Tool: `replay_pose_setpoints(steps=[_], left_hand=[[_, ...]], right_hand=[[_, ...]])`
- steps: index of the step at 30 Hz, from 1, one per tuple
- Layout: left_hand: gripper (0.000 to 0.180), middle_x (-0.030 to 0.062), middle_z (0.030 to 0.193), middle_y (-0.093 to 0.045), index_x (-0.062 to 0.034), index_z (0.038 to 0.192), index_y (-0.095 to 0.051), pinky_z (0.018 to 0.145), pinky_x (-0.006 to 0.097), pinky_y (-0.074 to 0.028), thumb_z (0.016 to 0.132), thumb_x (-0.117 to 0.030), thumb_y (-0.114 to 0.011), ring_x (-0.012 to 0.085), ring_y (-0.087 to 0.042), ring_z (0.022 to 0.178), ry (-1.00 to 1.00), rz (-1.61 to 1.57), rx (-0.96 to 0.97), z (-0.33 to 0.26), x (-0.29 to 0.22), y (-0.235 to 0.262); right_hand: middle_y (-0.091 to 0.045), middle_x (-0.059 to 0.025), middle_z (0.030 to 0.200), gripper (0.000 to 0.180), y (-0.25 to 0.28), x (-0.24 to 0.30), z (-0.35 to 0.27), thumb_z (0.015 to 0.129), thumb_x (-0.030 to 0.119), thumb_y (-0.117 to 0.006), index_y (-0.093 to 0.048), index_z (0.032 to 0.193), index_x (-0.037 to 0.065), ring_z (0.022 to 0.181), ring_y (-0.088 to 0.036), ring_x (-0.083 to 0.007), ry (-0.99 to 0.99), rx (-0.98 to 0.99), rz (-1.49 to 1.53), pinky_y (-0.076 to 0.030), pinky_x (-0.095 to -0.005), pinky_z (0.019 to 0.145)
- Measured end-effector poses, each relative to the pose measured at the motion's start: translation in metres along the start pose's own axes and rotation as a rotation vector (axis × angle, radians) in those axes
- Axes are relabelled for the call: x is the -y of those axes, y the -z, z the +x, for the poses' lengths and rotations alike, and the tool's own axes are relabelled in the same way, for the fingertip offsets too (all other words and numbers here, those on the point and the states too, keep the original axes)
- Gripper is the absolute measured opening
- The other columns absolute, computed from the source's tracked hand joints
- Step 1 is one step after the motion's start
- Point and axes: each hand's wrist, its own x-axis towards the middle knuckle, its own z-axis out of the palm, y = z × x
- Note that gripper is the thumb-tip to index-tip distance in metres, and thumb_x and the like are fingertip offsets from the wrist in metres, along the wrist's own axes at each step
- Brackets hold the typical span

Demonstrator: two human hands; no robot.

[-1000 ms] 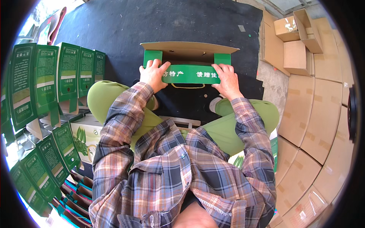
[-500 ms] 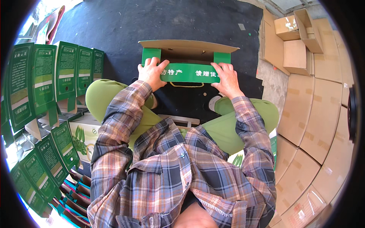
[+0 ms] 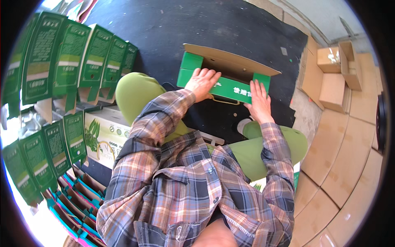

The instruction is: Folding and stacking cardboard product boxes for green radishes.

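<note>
A green cardboard gift box [image 3: 228, 87] with white lettering stands in front of me, its brown inner flap [image 3: 234, 59] raised at the far side and its inside dark. My left hand [image 3: 202, 84] lies with stretched fingers across the left part of the green near panel. On the panel's right end rests my right hand [image 3: 259, 102], fingers extended and pointing away from me. Both hands press on the cardboard rather than wrap around it. A yellow carrying cord [image 3: 224, 100] hangs below the panel's near edge, between the hands.
Rows of green printed boxes [image 3: 70, 61] stand at my left, above a white box with a vegetable picture [image 3: 96, 136]. Open boxes with teal edges [image 3: 78, 201] sit lower left. Brown cartons [image 3: 349, 140] line my right. A black mat [image 3: 164, 24] covers the floor ahead.
The view has turned, so the box appears tilted and farther right. My fingers, bent over the panel's edge before, now lie flatter on it, and the panel leans down more.
</note>
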Motion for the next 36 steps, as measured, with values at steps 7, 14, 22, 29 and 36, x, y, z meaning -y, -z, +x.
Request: replay_pose_setpoints(steps=[7, 14, 22, 29, 36], left_hand=[[0.07, 0.0108, 0.111, -0.051, -0.0052, 0.121, -0.048, 0.094, 0.039, -0.035, 0.056, -0.012, -0.073, 0.0282, -0.047, 0.107, 0.023, -0.038, -0.005, 0.008, 0.0, -0.001], [0.072, 0.0104, 0.11, -0.05, -0.0063, 0.12, -0.049, 0.093, 0.04, -0.036, 0.054, -0.016, -0.075, 0.029, -0.046, 0.107, 0.065, -0.107, -0.066, 0.016, 0.0, 0.018], [0.073, 0.0186, 0.11, -0.05, -0.0007, 0.117, -0.049, 0.091, 0.043, -0.039, 0.054, -0.022, -0.078, 0.0319, -0.048, 0.104, 0.2, -0.219, -0.751, -0.004, -0.006, 0.143], [0.062, 0.0141, 0.103, -0.061, 0.004, 0.115, -0.052, 0.081, 0.034, -0.048, 0.064, -0.022, -0.074, 0.0225, -0.06, 0.091, 0.465, -0.867, -0.993, -0.138, -0.026, 0.255], [0.05, 0.017, 0.128, -0.05, -0.0003, 0.13, -0.043, 0.1, 0.05, -0.038, 0.086, -0.022, -0.052, 0.0341, -0.049, 0.117, 0.369, -1.408, -1.287, -0.401, -0.04, 0.232]], right_hand=[[-0.024, -0.0121, 0.148, 0.086, 0.007, -0.003, 0.002, 0.071, 0.017, -0.073, -0.025, 0.143, 0.013, 0.137, -0.021, -0.0314, -0.009, 0.02, 0.062, -0.03, -0.0478, 0.105], [-0.034, -0.019, 0.142, 0.061, 0.043, -0.046, 0.0, 0.081, 0.015, -0.063, -0.04, 0.136, 0.007, 0.132, -0.031, -0.0344, 0.091, -0.332, 0.251, -0.027, -0.0391, 0.108], [-0.046, -0.0079, 0.136, 0.043, 0.094, -0.076, -0.023, 0.09, 0.016, -0.055, -0.048, 0.131, 0.01, 0.123, -0.043, -0.0193, -0.131, -0.364, 0.585, -0.039, -0.0274, 0.089], [-0.052, -0.0069, 0.13, 0.038, 0.086, -0.108, -0.027, 0.091, 0.016, -0.052, -0.051, 0.128, 0.007, 0.115, -0.05, -0.0176, -0.015, -0.287, 0.552, -0.04, -0.0263, 0.088], [-0.051, -0.0166, 0.129, 0.04, 0.08, -0.102, -0.012, 0.092, 0.016, -0.052, -0.049, 0.129, 0.002, 0.122, -0.047, -0.023, -0.061, -0.162, 0.722, -0.035, -0.0322, 0.102]])
